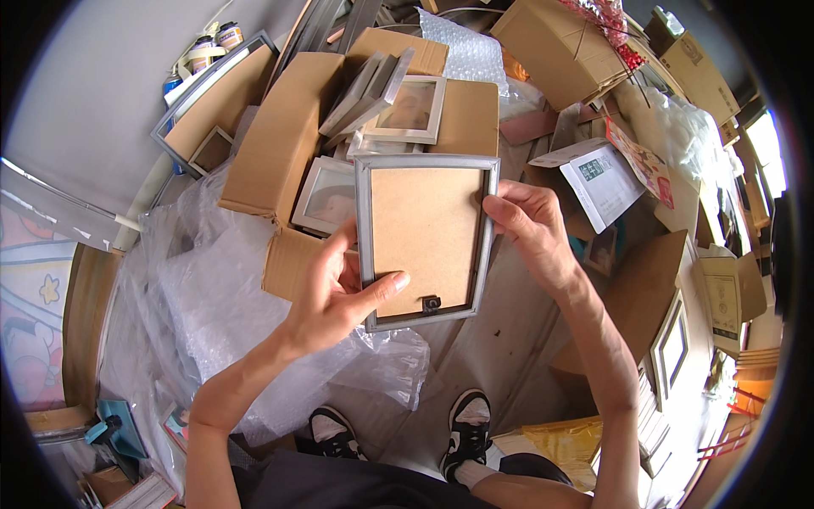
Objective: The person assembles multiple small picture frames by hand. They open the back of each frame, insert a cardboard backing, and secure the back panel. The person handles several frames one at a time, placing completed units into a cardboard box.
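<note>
A grey picture frame [428,237] is held up in front of me, its brown backing board facing me and a small dark clip near the bottom edge. My left hand [343,288] grips its lower left side, thumb lying on the board and fingers behind. At the upper right edge, my right hand [526,220] pinches the frame between thumb and fingers. Beyond it, an open cardboard box [284,140] holds several framed pictures. One white frame [434,110] lies on top, and another white frame [312,188] leans inside at the left, partly hidden by the held one.
Crumpled bubble wrap [203,288] covers the floor at the left. On the right stand an opened white carton [604,182] and a large cardboard box [653,280]. Another cardboard box [551,51] sits at the back. A larger frame [216,106] leans on the left wall.
</note>
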Motion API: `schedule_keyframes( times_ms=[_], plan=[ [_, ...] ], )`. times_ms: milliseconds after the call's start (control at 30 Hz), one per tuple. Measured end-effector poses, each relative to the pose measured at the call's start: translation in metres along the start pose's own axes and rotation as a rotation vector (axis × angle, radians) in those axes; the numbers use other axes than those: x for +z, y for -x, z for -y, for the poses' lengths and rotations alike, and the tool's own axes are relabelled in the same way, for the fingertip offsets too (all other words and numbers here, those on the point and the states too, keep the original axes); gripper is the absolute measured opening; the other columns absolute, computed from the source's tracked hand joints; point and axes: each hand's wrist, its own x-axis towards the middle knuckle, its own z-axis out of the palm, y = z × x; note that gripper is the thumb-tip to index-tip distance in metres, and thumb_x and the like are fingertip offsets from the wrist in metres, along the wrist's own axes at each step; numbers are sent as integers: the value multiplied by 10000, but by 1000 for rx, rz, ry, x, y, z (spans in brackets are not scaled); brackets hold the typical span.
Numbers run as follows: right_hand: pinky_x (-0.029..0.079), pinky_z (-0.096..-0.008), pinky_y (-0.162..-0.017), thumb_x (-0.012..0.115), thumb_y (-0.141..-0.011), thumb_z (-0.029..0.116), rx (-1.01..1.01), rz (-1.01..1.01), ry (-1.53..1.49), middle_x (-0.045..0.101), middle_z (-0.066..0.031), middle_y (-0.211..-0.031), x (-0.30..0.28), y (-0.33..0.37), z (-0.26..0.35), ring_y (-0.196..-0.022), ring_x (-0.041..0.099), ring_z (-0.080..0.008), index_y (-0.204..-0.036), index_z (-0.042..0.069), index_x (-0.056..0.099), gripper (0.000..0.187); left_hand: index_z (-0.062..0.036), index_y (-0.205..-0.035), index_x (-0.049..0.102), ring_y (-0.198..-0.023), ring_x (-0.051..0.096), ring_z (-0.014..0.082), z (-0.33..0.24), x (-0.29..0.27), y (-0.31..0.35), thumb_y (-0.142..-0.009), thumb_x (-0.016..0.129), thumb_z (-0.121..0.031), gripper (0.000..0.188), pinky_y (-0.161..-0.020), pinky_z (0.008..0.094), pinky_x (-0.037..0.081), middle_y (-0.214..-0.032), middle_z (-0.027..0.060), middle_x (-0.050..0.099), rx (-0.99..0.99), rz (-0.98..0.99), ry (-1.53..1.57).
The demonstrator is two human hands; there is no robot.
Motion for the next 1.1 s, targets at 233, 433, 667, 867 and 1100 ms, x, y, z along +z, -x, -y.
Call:
schedule_keyframes(
  times_ms=[233,433,667,867,1100],
  plan=[
    [417,-388,-980,718,-819,123,-119,-10,54,541,-105,-1230,25,-4,27,-1116,538,-221,-1277,36,431,547,38,-1351,340,-886,607,78,4,-12,4,-853,664,-14,597,-723,218,503,-1078,81,620,-59,17,83],
    [423,-415,-931,794,-697,201,-539,-131,762,603,-122,-1067,56,-25,69,-1048,542,-282,-1123,23,564,516,32,-1347,338,-857,604,67,-8,-10,13,-857,659,-23,588,-685,206,501,-1056,67,616,-75,66,7],
    [407,-395,-887,785,-668,197,-483,-230,848,636,-62,-952,69,-17,65,-968,537,-271,-902,45,677,299,38,-1350,331,-874,606,77,-23,-6,22,-859,648,-19,587,-700,213,503,-1057,74,615,-152,33,-136],
    [476,-368,-813,827,-677,295,-435,-150,616,666,-100,-907,74,-24,56,-840,604,-241,-927,10,664,413,53,-1305,384,-846,601,85,-24,5,25,-847,651,-10,534,-690,232,510,-977,72,624,-50,-53,-219],
    [503,-336,-794,809,-680,201,-372,-120,435,655,-127,-867,77,-26,50,-815,619,-223,-949,-7,654,374,56,-1227,441,-737,582,64,-20,3,26,-831,657,-1,455,-620,228,511,-856,41,585,35,-76,-297]
  ],
)
